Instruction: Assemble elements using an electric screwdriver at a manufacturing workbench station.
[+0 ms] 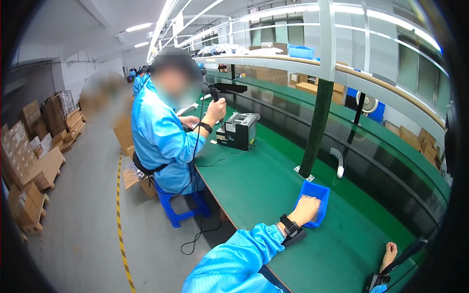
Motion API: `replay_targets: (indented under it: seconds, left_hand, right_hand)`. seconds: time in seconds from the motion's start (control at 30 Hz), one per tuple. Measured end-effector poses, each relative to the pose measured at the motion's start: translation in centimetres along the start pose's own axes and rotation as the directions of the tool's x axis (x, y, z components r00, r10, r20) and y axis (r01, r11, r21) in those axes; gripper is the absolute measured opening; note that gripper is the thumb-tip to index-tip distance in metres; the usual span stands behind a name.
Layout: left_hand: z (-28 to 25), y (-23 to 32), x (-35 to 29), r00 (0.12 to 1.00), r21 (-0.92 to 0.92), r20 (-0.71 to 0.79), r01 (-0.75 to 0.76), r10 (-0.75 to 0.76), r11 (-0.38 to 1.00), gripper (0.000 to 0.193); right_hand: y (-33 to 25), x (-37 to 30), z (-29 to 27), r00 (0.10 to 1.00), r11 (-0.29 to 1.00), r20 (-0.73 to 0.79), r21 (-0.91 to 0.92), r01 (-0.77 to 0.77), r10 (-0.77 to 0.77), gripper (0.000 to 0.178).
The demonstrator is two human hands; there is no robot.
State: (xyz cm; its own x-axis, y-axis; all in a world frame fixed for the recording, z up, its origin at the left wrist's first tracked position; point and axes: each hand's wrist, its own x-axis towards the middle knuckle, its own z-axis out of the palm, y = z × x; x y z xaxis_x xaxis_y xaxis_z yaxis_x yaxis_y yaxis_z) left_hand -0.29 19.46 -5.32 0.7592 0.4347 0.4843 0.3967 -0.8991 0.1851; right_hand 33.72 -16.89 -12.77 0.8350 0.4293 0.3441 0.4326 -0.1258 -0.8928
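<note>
My left hand (307, 209) reaches down into a small blue plastic bin (320, 191) on the green bench. Small, thin parts lie in the bin around the hand, too fine to name. The fingers point down among them, and their tips are hidden. A dark band with a black device sits on that wrist. At the lower right, my right hand (389, 255) is over the bench, seen edge-on, fingers partly hidden. A dark bar (408, 255) runs beside it, and I cannot make out anything in its grip.
A metal post (317, 129) rises behind the bin. A white curved handle-like piece (338, 163) lies on the bench beyond it. To the left, a seated co-worker (166, 132) in blue holds a corded dark tool (215, 95) by a black boxy device (238, 133). A cable hangs over the edge.
</note>
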Motion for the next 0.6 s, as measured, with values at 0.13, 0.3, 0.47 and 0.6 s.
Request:
replay_targets:
  seconds: [0.13, 0.3, 0.47, 0.6]
  left_hand:
    - [-0.5, 0.2, 0.1, 0.997, -0.02, 0.076, 0.021, -0.019, 1.0, 0.011]
    - [0.3, 0.3, -0.3, 0.999, 0.007, 0.033, 0.043, -0.044, 0.999, 0.016]
    - [0.7, 0.3, -0.2, 0.987, -0.002, 0.154, 0.044, -0.043, 0.999, 0.013]
    - [0.6, 0.4, -0.1, 0.988, 0.007, 0.15, 0.031, -0.032, 0.999, 0.011]
  right_hand:
    - [0.1, 0.2, -0.4, 0.999, 0.999, 0.006, -0.027, -0.036, 0.036, 0.004]
    - [-0.8, -0.3, 0.1, 0.999, 0.998, -0.011, -0.045, -0.044, 0.044, 0.005]
    - [-0.7, -0.3, -0.1, 1.0, 0.998, 0.006, -0.053, -0.021, 0.021, 0.005]
    - [-2.2, -0.8, 0.6, 0.999, 0.999, -0.026, -0.028, -0.036, 0.036, 0.006]
